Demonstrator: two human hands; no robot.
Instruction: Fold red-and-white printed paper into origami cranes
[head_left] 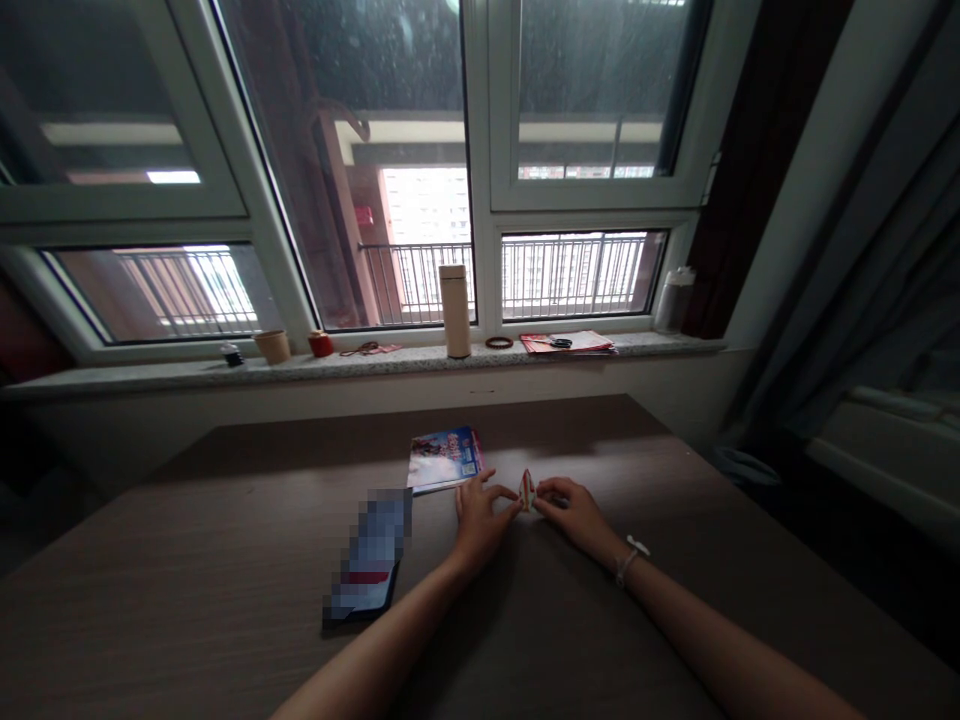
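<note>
Between my two hands, just above or on the brown table (225, 560), is a small folded piece of paper (527, 492), pale with red stripes and pointed at the top. My left hand (481, 510) pinches its left side between thumb and forefinger, the other fingers spread. On its right edge, the fingertips of my right hand (574, 508) close in a pinch. A bracelet (627, 562) circles my right wrist. Close to my left hand lie printed leaflets (444, 458), and a phone (367, 560) with a blurred screen rests left of my forearm.
On the stone windowsill (360, 368) stand a beige thermos (454, 312), a paper cup (272, 347), a small red jar (320, 344), an ink bottle (232, 354) and a clear bottle (675, 300). Scissors (559, 343) lie on red-and-white papers (589, 342) near a brown ring (499, 342).
</note>
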